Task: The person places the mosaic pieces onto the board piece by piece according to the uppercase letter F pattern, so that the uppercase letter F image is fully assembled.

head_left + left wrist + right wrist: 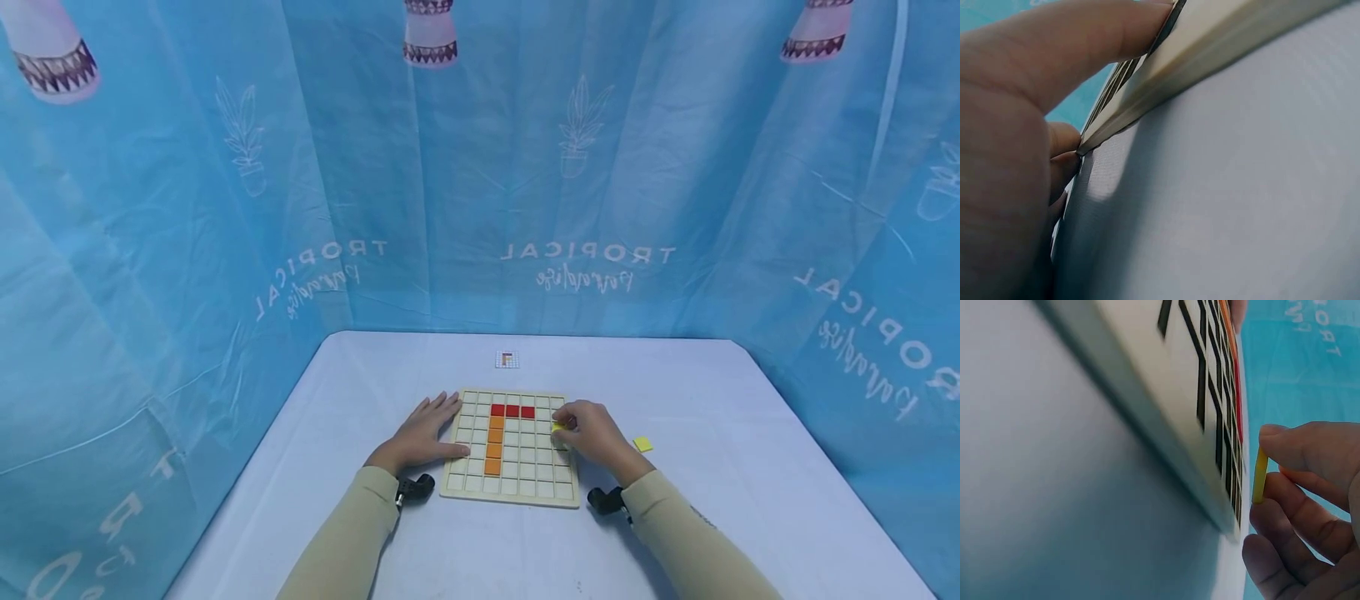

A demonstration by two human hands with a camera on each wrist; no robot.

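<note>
A square wooden grid board (528, 471) lies on the white table. Three red tiles (513, 412) form a row near its top, and several orange tiles (494, 437) run down in a column below the leftmost red one. My left hand (422, 435) rests at the board's left edge with fingers spread, its thumb over the rim. Between thumb and fingertips, my right hand (597, 435) pinches a thin yellow tile (1260, 476) near the board's right side. The right wrist view shows this tile held on edge, apart from the board.
Another yellow tile (642, 444) lies on the table (697, 400), right of the right hand. Beyond the board is a small card (507, 359) printed with a coloured grid pattern. Blue printed curtains (480, 183) surround the table's back and sides.
</note>
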